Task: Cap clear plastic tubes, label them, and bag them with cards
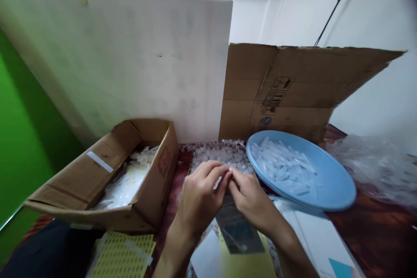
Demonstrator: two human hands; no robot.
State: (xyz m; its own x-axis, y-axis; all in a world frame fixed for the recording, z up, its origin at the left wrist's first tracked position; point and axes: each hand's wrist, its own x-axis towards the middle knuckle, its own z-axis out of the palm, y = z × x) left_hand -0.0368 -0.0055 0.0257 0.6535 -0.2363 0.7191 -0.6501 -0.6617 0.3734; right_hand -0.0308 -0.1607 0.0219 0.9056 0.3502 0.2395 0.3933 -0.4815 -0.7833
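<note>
My left hand (202,193) and my right hand (250,197) meet at the fingertips in the middle of the view. Both are closed in a pinch. A tiny whitish bit shows between the fingertips, too small to name. Behind my hands lies a heap of small translucent white pieces (221,153). Below them, partly covered by my right hand and forearm, is a dark grey flat plate (241,234). It rests over a yellow sheet (249,267), beside a white sheet (206,256).
An open cardboard box (163,178) with white scraps stands at left. To the right, a tilted blue basin (332,182) holds many translucent strips (286,167). Yellow sticker sheets (122,254) lie at front left. Clear plastic bags (371,165) sit at far right. A cardboard panel (299,82) stands behind.
</note>
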